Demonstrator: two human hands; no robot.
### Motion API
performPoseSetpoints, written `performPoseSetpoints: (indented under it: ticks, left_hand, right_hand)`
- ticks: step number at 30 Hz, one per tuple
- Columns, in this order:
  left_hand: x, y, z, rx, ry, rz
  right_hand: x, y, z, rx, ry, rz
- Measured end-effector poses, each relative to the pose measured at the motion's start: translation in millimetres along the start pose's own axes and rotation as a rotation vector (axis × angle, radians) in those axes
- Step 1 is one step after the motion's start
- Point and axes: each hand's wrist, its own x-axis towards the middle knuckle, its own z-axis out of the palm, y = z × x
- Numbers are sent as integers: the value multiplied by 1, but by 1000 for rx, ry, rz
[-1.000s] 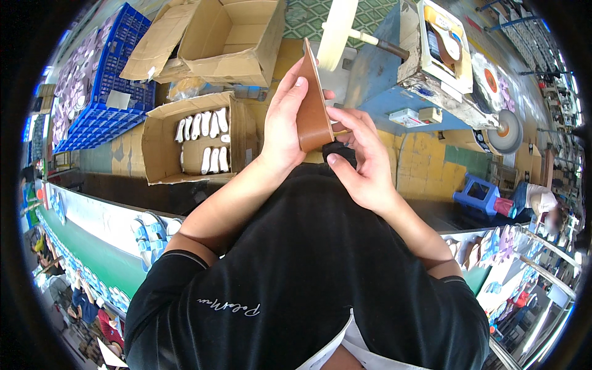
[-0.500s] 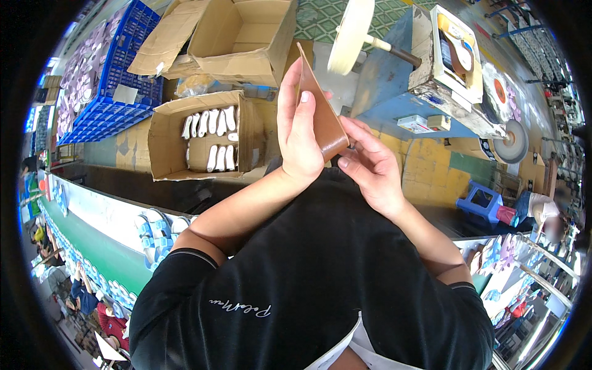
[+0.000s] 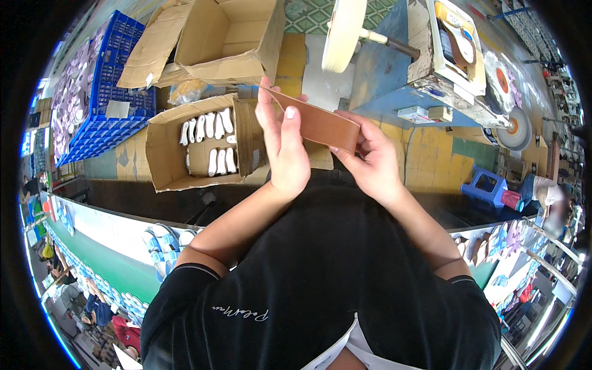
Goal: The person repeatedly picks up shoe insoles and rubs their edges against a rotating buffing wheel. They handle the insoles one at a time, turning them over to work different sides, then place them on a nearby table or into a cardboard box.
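Yellow floor (image 3: pixel 425 154), blue workbench (image 3: pixel 382 68), blue stool (image 3: pixel 487 188).

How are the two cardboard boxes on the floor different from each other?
The small cardboard box holds rows of white pieces; the big cardboard box looks empty inside. The small cardboard box lies nearer the left hand; the big cardboard box lies farther off, beside the blue crate. The big cardboard box has a wide flap folded out; the small cardboard box has shorter flaps. Both are brown and open.
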Motion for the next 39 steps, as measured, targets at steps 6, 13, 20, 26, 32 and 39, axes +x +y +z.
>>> performPoseSetpoints:
  ticks: [6,13,20,26,32,39]
  left_hand:
    - [41,28,-45,510,-341,574]
    - [34,48,-43,630,-613,617]
    - [22,-1,-27,718,-424,547]
    - [39,-47,-27,918,-419,448]
    - [84,-88,-10,1053,-431,292]
    - [123,-118,5,1155,-394,160]
  right_hand:
    - [11,-17,-30,78,-51,-1]
    - [31,-4,-50,130,-142,-156]
    - [45,42,-38,533,-26,245]
    - [65,85,-40,1014,-30,331]
    - [124,155,-48,982,153,538]
    - [165,198,-51,1114,276,630]
